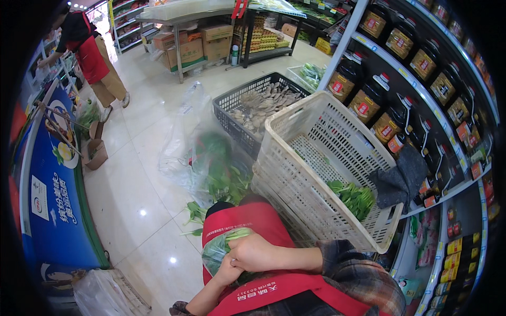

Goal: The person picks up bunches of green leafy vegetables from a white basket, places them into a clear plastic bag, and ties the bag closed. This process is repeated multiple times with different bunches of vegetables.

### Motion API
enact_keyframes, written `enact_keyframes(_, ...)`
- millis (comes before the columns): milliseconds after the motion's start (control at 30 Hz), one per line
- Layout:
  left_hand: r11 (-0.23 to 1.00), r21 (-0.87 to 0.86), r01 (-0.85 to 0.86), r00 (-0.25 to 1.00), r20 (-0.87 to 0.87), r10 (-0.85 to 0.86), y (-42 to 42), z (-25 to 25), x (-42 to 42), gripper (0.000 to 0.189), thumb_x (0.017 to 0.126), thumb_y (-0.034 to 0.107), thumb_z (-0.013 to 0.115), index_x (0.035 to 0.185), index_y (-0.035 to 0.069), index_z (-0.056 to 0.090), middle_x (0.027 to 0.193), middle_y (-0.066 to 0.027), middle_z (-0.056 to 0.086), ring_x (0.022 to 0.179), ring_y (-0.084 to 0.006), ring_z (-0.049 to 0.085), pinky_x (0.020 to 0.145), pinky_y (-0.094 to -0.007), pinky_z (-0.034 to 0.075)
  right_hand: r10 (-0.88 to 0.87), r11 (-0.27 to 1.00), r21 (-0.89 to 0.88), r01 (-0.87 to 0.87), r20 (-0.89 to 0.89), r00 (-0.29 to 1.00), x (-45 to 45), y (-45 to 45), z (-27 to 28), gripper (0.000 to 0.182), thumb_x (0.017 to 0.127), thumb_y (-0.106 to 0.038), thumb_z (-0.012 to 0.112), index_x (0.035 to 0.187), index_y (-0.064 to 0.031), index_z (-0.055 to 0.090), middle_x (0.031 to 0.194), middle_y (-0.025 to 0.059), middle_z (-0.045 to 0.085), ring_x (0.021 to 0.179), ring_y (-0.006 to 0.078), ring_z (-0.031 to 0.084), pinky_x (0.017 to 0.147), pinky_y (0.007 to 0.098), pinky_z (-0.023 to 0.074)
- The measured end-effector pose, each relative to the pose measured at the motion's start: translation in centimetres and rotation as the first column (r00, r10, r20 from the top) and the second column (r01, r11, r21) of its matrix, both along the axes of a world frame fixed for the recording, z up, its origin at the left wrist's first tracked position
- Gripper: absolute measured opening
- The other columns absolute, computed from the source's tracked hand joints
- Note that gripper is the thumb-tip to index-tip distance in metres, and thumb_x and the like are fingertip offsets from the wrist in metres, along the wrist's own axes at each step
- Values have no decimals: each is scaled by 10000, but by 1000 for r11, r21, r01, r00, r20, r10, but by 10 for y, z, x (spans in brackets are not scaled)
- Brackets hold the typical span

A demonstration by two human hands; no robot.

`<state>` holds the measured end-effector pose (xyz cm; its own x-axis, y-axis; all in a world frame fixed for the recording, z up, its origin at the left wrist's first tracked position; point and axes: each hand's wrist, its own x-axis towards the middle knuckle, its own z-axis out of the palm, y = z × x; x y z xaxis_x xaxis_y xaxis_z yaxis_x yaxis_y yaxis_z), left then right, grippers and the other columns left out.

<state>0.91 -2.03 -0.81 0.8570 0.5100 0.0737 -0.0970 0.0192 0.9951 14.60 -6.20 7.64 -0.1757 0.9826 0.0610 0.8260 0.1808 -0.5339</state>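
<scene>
A clear plastic bag of leafy greens (pixel 217 252) lies on the red apron over the person's lap, with pale green stems at its top. My right hand (pixel 253 251) is closed on the top of the bag beside these stems. Just below it, touching it, my left hand (pixel 228 269) is closed on the bag too; its fingers are partly hidden. To the right, more leafy greens (pixel 355 199) lie in the near end of a white plastic crate (pixel 265 158). In front of the knees stands a large clear plastic bag (pixel 178 158) with greens inside and spilling out.
A black crate (pixel 233 130) of oyster mushrooms stands beyond the white one, which rests on another crate. A dark cloth (pixel 403 177) hangs over its rim. Bottle shelves (pixel 411 65) rise at right. A blue-fronted cabinet (pixel 59 189) stands left; a person in a red apron (pixel 89 59) is behind.
</scene>
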Motion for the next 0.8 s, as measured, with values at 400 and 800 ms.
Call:
enact_keyframes(400, 898, -380, -224, 971, -9, 238, 2, -3, 17, 465, 953, 173, 387, 1343, -29, 235, 1038, -111, 603, 665, -65, 504, 601, -192, 435, -264, 939, -262, 224, -128, 956, 43, -14, -18, 205, 738, -190, 644, 887, -56, 599, 795, 100, 603, 733, 271, 608, 622, 372, 491)
enact_keyframes(800, 974, -31, -222, 974, -51, 221, -1, 12, 25, 375, 958, 158, 359, 1291, -13, 384, 1063, -111, 596, 751, -98, 533, 712, -238, 459, -446, 894, -444, 62, -865, 231, 41, -6, -56, 286, 794, -35, 615, 1056, -31, 498, 840, 21, 604, 701, 83, 574, 584, 220, 459)
